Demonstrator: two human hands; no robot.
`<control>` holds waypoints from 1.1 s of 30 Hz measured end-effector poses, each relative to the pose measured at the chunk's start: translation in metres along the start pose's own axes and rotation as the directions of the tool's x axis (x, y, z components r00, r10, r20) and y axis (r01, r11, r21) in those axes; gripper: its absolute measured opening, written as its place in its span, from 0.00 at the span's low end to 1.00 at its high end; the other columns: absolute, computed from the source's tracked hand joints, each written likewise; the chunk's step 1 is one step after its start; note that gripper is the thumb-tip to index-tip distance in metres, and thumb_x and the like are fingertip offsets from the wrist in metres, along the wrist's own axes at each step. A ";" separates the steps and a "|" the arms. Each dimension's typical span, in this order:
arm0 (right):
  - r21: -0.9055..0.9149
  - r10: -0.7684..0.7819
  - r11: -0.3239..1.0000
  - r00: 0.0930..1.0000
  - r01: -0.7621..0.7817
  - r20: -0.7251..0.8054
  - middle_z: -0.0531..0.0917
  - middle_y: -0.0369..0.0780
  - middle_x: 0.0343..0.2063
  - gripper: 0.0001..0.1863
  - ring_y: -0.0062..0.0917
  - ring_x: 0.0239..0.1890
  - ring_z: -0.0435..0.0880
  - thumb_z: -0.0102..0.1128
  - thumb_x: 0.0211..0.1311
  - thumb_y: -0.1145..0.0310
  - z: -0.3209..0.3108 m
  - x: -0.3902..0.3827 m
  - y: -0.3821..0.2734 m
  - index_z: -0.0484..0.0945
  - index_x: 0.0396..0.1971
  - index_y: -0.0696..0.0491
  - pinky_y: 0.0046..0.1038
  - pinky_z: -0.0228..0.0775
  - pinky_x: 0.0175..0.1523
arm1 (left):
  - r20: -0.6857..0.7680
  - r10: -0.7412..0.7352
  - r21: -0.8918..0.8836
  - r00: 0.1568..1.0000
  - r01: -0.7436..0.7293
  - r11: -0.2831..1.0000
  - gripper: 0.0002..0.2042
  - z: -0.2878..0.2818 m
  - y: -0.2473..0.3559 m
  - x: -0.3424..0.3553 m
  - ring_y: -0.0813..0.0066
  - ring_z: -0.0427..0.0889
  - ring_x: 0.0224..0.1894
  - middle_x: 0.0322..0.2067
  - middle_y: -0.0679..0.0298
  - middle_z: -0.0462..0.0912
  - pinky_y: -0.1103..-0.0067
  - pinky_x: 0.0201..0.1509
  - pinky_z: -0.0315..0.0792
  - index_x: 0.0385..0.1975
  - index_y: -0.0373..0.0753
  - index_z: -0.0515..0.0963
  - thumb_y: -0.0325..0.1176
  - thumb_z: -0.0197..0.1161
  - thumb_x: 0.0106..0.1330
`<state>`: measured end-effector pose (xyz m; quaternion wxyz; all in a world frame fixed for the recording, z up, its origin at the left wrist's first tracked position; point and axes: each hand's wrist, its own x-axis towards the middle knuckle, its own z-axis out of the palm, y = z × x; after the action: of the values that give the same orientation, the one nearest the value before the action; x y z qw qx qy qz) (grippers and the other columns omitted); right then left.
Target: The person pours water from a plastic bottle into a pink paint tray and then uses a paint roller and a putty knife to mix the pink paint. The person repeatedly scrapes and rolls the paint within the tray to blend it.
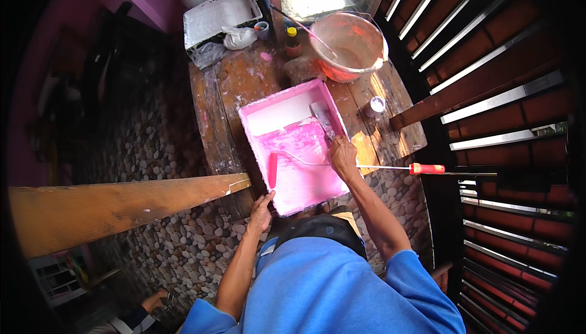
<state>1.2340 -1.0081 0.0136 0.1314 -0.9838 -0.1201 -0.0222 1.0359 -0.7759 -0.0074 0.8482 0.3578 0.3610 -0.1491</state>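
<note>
A pink-coated paint tray (248, 127) sits at the table's near edge, white paint at its far end and bright pink paint over the rest. My left hand (260, 213) grips the tray's near left corner. At the right rim, my right hand (343, 157) is closed on a scraper (321, 114), its paint-smeared blade angled into the tray. A paint roller lies across the tray, its pink sleeve (272, 170) by the left wall. Its metal rod runs under or beside my right hand, which hides part of it, to a red handle (427, 168) beyond the right rim.
On the wooden table (223, 99) stand an orange bucket (348, 74) with a stick in it, a yellow-capped bottle (293, 41) and a small can (375, 107). A white paint tray (223, 15) and plastic bag (238, 38) lie far left. A wooden beam (134, 209) juts in left; slatted fence right.
</note>
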 end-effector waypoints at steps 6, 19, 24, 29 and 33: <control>0.270 0.054 0.963 0.993 -0.023 -0.107 0.73 0.50 0.13 0.12 0.49 0.17 0.74 0.55 0.56 0.67 -0.006 0.002 -0.016 0.69 0.34 0.61 0.50 0.65 0.26 | -0.175 -0.034 0.135 0.984 0.058 0.989 0.22 -0.019 0.018 -0.020 0.70 0.77 0.44 0.47 0.60 0.76 0.71 0.49 0.71 0.50 0.40 0.70 0.50 0.58 0.65; 0.533 0.360 0.740 0.911 -0.411 0.202 0.80 0.55 0.27 0.16 0.50 0.32 0.80 0.53 0.60 0.63 0.000 -0.004 -0.054 0.72 0.43 0.57 0.44 0.69 0.38 | -0.775 0.322 0.413 0.544 0.050 0.910 0.17 -0.212 0.008 0.059 0.61 0.74 0.52 0.51 0.52 0.74 0.72 0.52 0.68 0.49 0.33 0.70 0.37 0.50 0.66; 0.636 0.190 0.733 0.970 -0.242 0.150 0.80 0.55 0.26 0.14 0.50 0.31 0.80 0.51 0.60 0.66 0.005 -0.004 -0.061 0.72 0.43 0.56 0.45 0.69 0.37 | -0.813 0.304 0.442 0.497 0.186 0.878 0.22 -0.250 -0.017 0.097 0.60 0.76 0.53 0.50 0.52 0.77 0.72 0.54 0.70 0.50 0.33 0.73 0.43 0.49 0.65; 0.536 0.340 0.736 0.911 -0.412 0.234 0.80 0.54 0.28 0.15 0.50 0.32 0.80 0.53 0.59 0.66 0.001 -0.001 -0.066 0.72 0.43 0.57 0.43 0.70 0.38 | -0.785 0.523 0.619 0.330 0.403 0.674 0.23 -0.193 0.008 0.075 0.50 0.79 0.48 0.47 0.46 0.78 0.64 0.53 0.72 0.48 0.32 0.76 0.44 0.46 0.65; 0.668 0.244 0.661 0.940 -0.341 0.239 0.80 0.52 0.24 0.14 0.47 0.30 0.80 0.52 0.60 0.65 -0.005 -0.003 -0.078 0.73 0.43 0.57 0.43 0.70 0.37 | -0.788 0.570 0.605 0.230 0.457 0.652 0.23 -0.177 0.015 0.067 0.49 0.79 0.48 0.46 0.47 0.79 0.64 0.53 0.72 0.47 0.34 0.77 0.46 0.45 0.65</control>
<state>1.2125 -0.9371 0.0379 0.4878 -0.8654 0.0322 0.1099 1.0008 -0.6390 -0.1334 0.1989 0.6977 0.6882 0.0088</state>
